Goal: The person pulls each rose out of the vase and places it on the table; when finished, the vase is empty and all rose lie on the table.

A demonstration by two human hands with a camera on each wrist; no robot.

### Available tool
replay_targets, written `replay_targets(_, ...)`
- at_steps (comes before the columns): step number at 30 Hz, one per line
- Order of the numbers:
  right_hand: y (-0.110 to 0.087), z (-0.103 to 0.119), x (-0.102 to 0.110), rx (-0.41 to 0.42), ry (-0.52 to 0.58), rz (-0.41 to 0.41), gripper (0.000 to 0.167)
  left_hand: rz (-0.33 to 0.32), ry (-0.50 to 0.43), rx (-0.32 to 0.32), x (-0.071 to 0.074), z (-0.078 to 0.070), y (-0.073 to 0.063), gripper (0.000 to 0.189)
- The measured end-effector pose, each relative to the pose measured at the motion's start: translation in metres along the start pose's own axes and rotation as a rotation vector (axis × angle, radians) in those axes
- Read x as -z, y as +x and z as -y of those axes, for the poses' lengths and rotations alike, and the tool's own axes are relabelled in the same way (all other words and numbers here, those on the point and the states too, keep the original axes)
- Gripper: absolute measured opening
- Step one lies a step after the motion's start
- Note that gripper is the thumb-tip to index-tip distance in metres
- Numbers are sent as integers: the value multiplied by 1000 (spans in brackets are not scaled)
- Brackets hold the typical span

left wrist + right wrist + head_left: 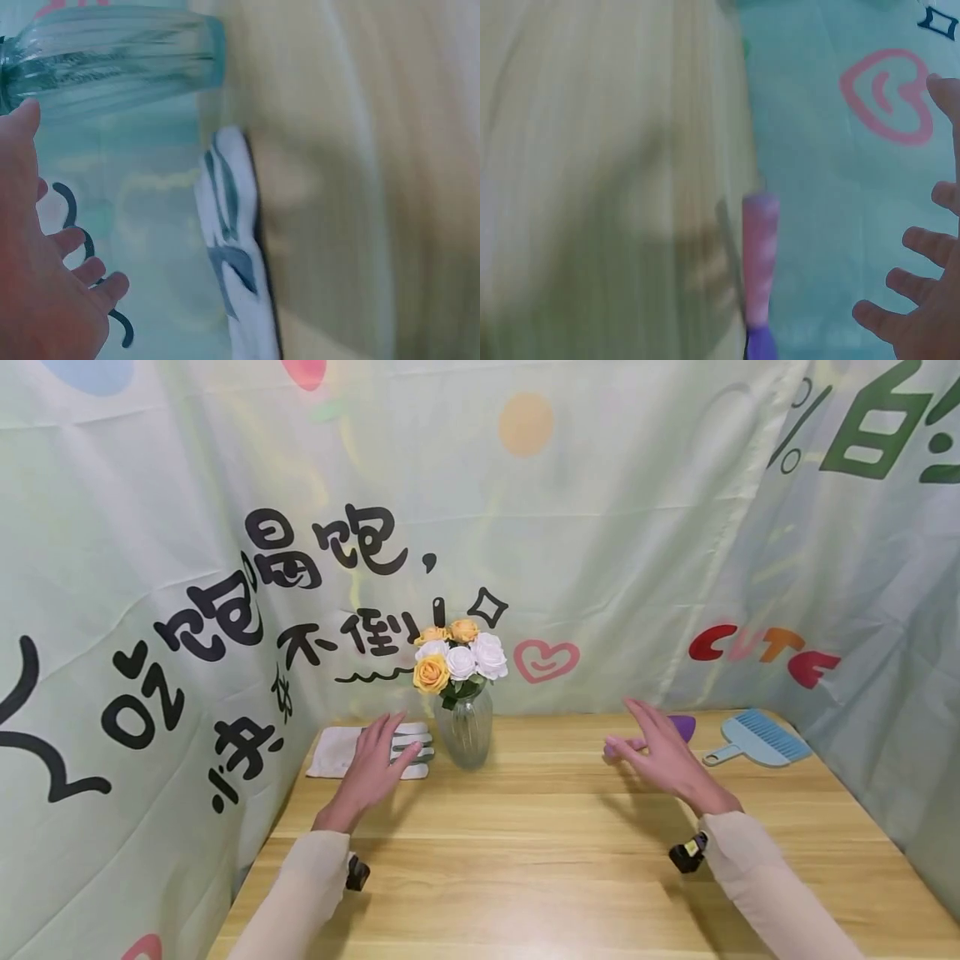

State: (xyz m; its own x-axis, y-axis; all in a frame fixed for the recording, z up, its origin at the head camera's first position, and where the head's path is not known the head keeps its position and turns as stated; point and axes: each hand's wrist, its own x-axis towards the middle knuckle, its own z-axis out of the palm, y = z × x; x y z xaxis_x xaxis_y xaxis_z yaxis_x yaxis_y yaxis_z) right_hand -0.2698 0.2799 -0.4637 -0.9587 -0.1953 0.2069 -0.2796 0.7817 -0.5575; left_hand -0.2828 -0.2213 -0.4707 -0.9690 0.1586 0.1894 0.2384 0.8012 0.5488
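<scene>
My left hand hovers with fingers spread, overlapping a pair of white and grey work gloves in the head view. To its right a clear ribbed glass vase stands upright, holding white and orange roses. In the left wrist view the thumb overlaps the edge of the vase, above the gloves. My right hand is also raised with spread fingers, partly hiding a purple tool. Its pinkish handle shows in the right wrist view. Neither hand holds anything.
A light blue dustpan-like tool with a ridged face and short handle lies at the back right. The wooden table backs onto a pale printed curtain, which also hangs along both sides.
</scene>
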Motion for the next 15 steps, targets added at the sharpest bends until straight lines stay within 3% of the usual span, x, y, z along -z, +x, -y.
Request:
replay_targets(9,38,38,-27,25,121,5,86,-5,-163,-63,-4,-17,23,76)
replay_targets(15,54,57,-53,67,238,42,84,27,-200,-118,-10,-25,34,81)
